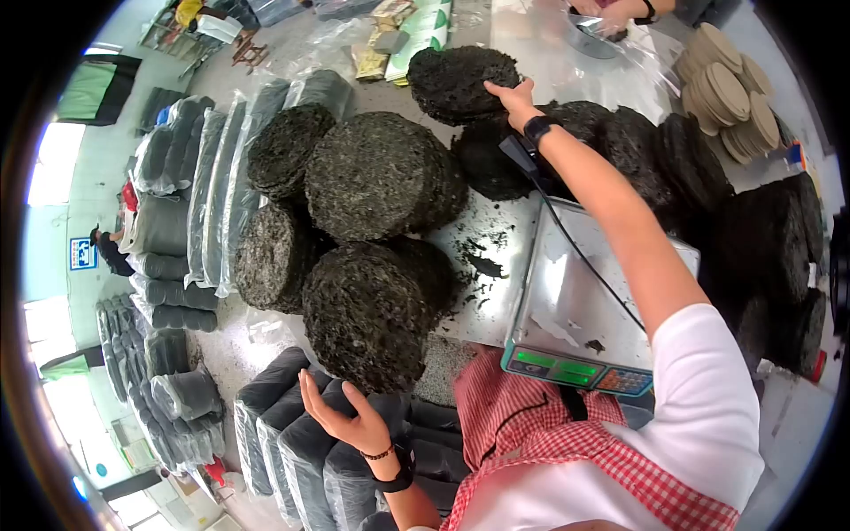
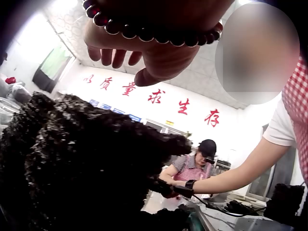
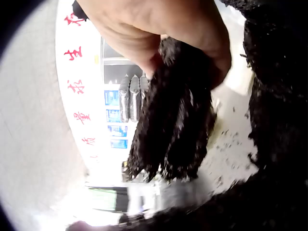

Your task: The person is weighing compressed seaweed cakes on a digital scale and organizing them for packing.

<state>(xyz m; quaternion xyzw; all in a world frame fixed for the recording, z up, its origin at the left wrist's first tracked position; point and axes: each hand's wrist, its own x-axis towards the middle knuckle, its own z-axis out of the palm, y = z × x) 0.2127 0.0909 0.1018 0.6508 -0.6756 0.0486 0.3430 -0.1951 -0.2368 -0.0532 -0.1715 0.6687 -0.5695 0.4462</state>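
My right hand (image 1: 513, 99) pinches a thick round bundle of dark dried seaweed (image 1: 454, 81) by its edge, thumb on top, at the far side of the table. Seen from the right wrist, the layers of that bundle hang edge-on between thumb and fingers (image 3: 219, 72). My left hand (image 1: 347, 422) is held palm up with its fingers spread, holding nothing. It is nearest to a tall round seaweed stack (image 1: 365, 310) at the table's near left; the left wrist view shows this hand above a dark stack (image 2: 91, 154).
A scale (image 1: 575, 301) with a lit green display stands before me, a black cord crossing it. More seaweed stacks (image 1: 381, 173) are at left and dark piles (image 1: 761, 239) at right. Bagged black bundles (image 1: 310, 447) lie below. Another person (image 2: 197, 166) works across the table near tan discs (image 1: 715, 93).
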